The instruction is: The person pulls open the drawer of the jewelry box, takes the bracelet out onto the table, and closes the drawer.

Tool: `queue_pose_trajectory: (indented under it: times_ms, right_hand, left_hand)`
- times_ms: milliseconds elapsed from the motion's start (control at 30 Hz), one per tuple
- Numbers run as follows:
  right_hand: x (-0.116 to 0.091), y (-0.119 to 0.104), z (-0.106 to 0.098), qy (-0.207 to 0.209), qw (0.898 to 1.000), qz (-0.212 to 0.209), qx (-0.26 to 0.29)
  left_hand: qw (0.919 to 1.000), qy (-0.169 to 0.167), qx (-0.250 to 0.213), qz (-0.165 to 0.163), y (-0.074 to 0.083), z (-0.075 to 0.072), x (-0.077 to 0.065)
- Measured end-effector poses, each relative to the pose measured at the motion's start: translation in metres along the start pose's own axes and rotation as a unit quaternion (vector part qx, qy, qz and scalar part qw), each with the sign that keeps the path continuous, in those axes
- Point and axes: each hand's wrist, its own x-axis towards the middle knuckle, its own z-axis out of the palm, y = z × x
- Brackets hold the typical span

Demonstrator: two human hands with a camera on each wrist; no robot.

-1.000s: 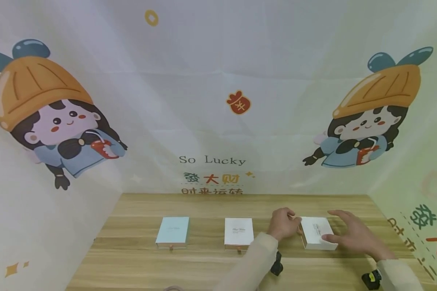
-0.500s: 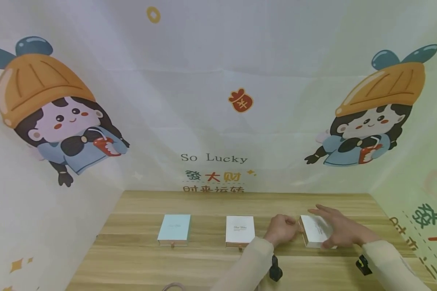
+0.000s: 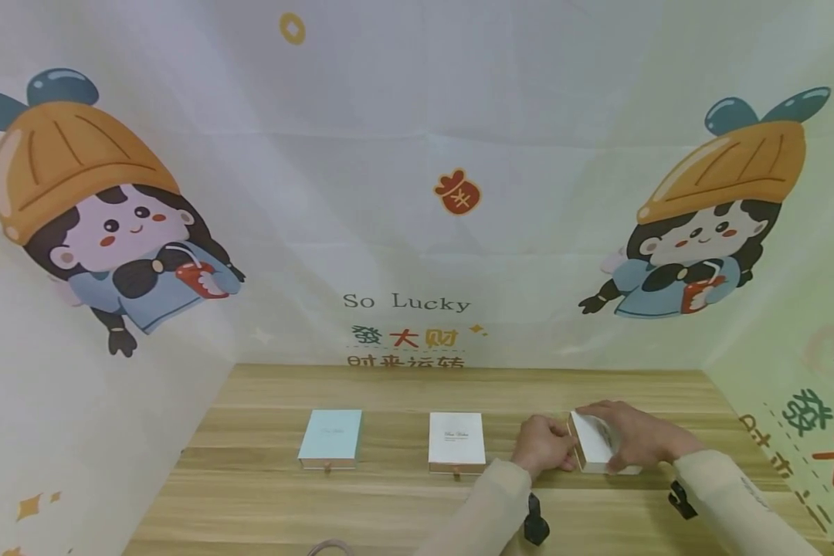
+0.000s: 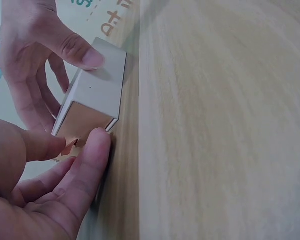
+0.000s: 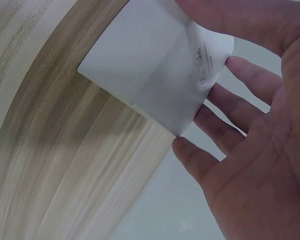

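At the right of the table is a white drawer-style box (image 3: 589, 442) with printed lettering on top. My right hand (image 3: 642, 434) holds it from above and from the right, thumb on the near side and fingertips along the far edge, as the right wrist view also shows. The box's copper-coloured drawer front (image 4: 87, 121) faces left and carries a small ribbon tab (image 4: 68, 147). My left hand (image 3: 544, 445) pinches this tab between thumb and fingers, one fingertip at the front's lower edge. The drawer front sits flush with the sleeve.
Left of my hands stands a second white box (image 3: 456, 439), its tab toward me. Farther left is a pale blue box (image 3: 330, 435) of the same kind. A printed cloth (image 3: 528, 232) rises behind the wooden table (image 3: 285, 506). A thin loop (image 3: 330, 545) lies at the near edge.
My right hand has moved left over the box and closed on its sides. My left hand's fingers have come in at the drawer front and tab. The other boxes stay put.
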Motion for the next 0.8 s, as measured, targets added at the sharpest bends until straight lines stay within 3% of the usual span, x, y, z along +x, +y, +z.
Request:
queue_pose_trajectory:
  times_ms: [267,533,800]
  right_hand:
    - [-0.002,0.004,0.004,0.015,1.0,-0.004,-0.002]
    - [0.0,0.002,0.007,0.026,0.999,0.019,0.004]
    - [-0.003,0.002,0.009,0.029,0.999,0.021,0.011]
  left_hand:
    - [0.9994,0.022,-0.017,-0.018,-0.002,0.007,0.006]
    - [0.9989,0.043,0.009,-0.014,-0.003,0.01,0.011]
    - [0.9996,0.014,0.023,0.002,-0.004,0.01,0.013]
